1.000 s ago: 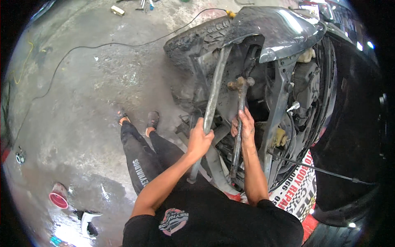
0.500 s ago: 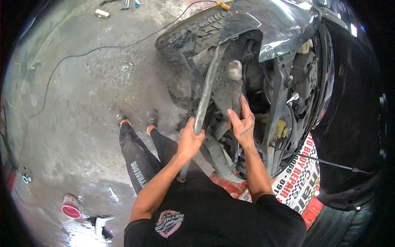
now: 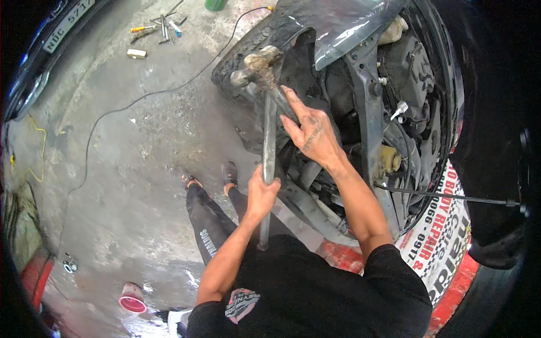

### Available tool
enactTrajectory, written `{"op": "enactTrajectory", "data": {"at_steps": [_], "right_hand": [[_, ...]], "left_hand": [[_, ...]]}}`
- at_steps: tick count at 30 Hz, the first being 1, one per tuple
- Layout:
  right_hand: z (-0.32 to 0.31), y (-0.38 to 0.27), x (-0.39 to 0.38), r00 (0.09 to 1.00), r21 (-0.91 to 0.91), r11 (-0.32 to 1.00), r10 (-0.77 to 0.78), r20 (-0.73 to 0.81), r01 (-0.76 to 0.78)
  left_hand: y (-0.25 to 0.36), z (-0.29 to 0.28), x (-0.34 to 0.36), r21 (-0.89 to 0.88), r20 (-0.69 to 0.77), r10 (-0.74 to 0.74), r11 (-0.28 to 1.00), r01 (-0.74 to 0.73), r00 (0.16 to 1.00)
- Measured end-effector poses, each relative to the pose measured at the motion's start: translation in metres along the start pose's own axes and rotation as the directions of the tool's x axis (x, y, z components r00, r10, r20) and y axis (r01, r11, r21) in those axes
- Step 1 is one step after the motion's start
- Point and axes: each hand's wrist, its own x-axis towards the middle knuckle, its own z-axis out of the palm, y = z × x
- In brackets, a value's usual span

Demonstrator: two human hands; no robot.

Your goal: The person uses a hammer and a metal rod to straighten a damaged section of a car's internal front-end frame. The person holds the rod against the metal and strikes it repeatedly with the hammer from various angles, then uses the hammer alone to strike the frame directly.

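Observation:
My left hand [image 3: 262, 194] is closed round a long grey metal bar [image 3: 269, 146], which runs from near my waist up toward the wheel well of a car whose front end is stripped. My right hand [image 3: 311, 129] grips a worn, rusty-headed hammer [image 3: 256, 70] by its shaft; the head hangs at the bar's upper end, hiding it, and whether they touch I cannot tell. Below both tools are the dark wheel well and exposed metal front parts. A grey fender [image 3: 349, 28] arches above them, beside the tyre [image 3: 228, 65].
Loose hand tools [image 3: 166, 28], a green container [image 3: 216, 4] and a long cord [image 3: 141, 96] lie on the concrete floor [image 3: 129, 219]. A pink tub [image 3: 133, 298] is at lower left, another car [image 3: 51, 56] upper left, a raised black hood [image 3: 490, 112] with prop rod [image 3: 439, 194] right.
My right hand and the hammer have swung up and left to the bar's top end. The bar's upper end sits further left. The whole view has shifted.

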Motion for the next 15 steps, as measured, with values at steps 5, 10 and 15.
{"op": "enactTrajectory", "data": {"at_steps": [5,10,15], "right_hand": [[0.001,0.012,-0.002,1.000,0.085,0.996,0.011,-0.025,-0.009],[0.009,0.018,-0.024,0.986,0.288,0.956,-0.007,-0.166,0.055],[0.005,0.006,-0.072,0.997,0.459,0.889,0.037,-0.067,-0.002]], "left_hand": [[0.008,-0.002,-0.002,0.059,-0.006,0.018,0.998,-0.018,1.000],[-0.002,-0.003,-0.005,0.039,-0.024,0.027,0.999,-0.026,0.999],[0.036,-0.052,-0.025,0.194,0.040,0.006,0.981,-0.014,0.999]]}}
